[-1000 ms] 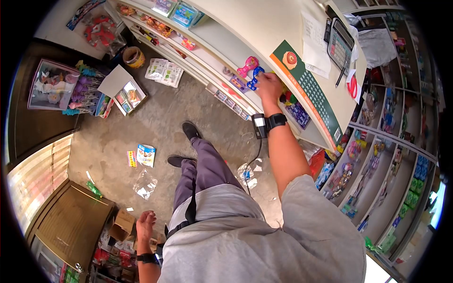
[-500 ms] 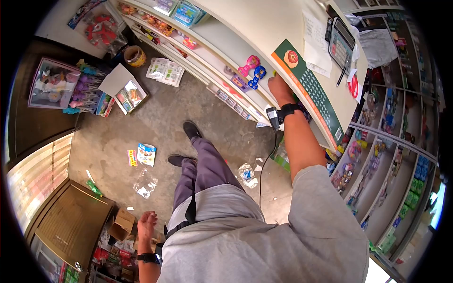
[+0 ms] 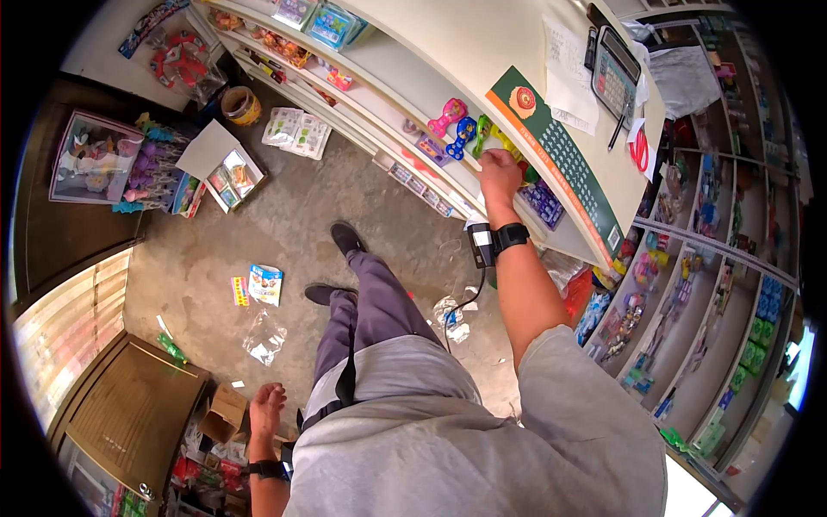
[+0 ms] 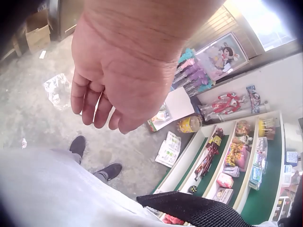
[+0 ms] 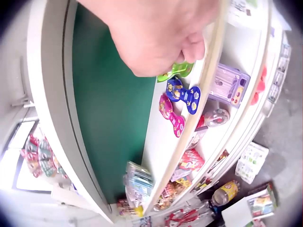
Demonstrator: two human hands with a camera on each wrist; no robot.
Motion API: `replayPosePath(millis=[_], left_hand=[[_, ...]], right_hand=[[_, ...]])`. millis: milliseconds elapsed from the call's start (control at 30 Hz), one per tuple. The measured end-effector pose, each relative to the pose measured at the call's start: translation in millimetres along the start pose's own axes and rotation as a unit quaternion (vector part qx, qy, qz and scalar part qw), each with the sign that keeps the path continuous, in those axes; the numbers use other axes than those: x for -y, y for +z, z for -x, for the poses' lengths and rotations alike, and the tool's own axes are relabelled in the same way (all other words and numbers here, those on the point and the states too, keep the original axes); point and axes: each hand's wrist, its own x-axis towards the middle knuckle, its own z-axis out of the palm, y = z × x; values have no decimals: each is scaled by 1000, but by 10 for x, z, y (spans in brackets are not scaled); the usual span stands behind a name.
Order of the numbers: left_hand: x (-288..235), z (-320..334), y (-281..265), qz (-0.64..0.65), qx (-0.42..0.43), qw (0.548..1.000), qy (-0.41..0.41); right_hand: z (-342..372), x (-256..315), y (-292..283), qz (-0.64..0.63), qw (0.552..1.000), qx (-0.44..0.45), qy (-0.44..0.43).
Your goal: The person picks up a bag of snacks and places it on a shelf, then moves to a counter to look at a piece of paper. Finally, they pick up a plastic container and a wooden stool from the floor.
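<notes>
My right hand (image 3: pixel 501 177) is at the shelf under the counter, its curled fingers at the near end of a green bow-shaped item (image 5: pixel 176 71), which they partly hide. Beside it on the shelf lie a blue bow-shaped item (image 5: pixel 183 95) and a pink one (image 5: pixel 171 114), lined up in a row. Yellow pieces (image 3: pixel 508 143) show just beyond the hand in the head view. Down at my side hangs my left hand (image 4: pixel 118 80), palm showing, fingers loosely bent and holding nothing.
A green-and-orange printed sheet (image 3: pixel 560 164) and a calculator (image 3: pixel 617 69) lie on the counter top. Purple packs (image 3: pixel 541 205) sit right of my right hand. An open white box (image 3: pixel 233 177) and plastic wrappers (image 3: pixel 265 336) are on the floor.
My right hand left the blue item, reached rightward into the shelf, then came back out toward the left. The green item now shows beside the blue one. The left hand stays put.
</notes>
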Motion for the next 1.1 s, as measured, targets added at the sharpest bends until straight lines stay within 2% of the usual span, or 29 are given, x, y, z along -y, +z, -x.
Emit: replayPosePath(millis=[67, 133, 167, 200, 267, 367, 500, 600, 733, 833, 933, 967, 1033, 1100], left_hand=[[-27, 14, -49, -6, -10, 1000, 1], [-35, -4, -61, 1, -14, 1000, 3], [-16, -10, -81, 8, -13, 1000, 1], [4, -12, -102, 14, -13, 1000, 0], [44, -8, -109, 22, -9, 1000, -5], [93, -4, -105, 24, -9, 1000, -9], [178, -26, -93, 29, -4, 1000, -10], [127, -7, -54, 32, -6, 999, -9], [45, 15, -10, 27, -12, 1000, -9], [-22, 60, 14, 29, -9, 1000, -7], [-3, 31, 24, 23, -10, 1000, -10], [-8, 22, 32, 21, -9, 1000, -11], [-20, 20, 38, 18, -8, 1000, -14], [-80, 55, 64, 11, -5, 1000, -4]], right_hand=[[-70, 57, -171, 206, 965, -64, -152], [-209, 115, -267, 363, 878, -139, -278], [-217, 217, -311, 352, 903, -101, -225], [-280, 237, -351, 418, 883, -39, -209], [-388, 211, -369, 477, 847, 5, -234], [-445, 312, -378, 467, 866, 41, -174], [-440, 429, -353, 498, 854, 42, -147], [-440, 288, -380, 457, 868, 10, -195], [-391, 276, -428, 464, 859, 31, -213], [-472, 136, -420, 438, 815, -106, -364], [-470, 154, -483, 387, 879, -75, -270], [-523, 35, -502, 350, 890, -75, -282], [-797, -544, -545, 227, 952, -29, -201], [-830, -621, -579, 195, 969, -11, -154]])
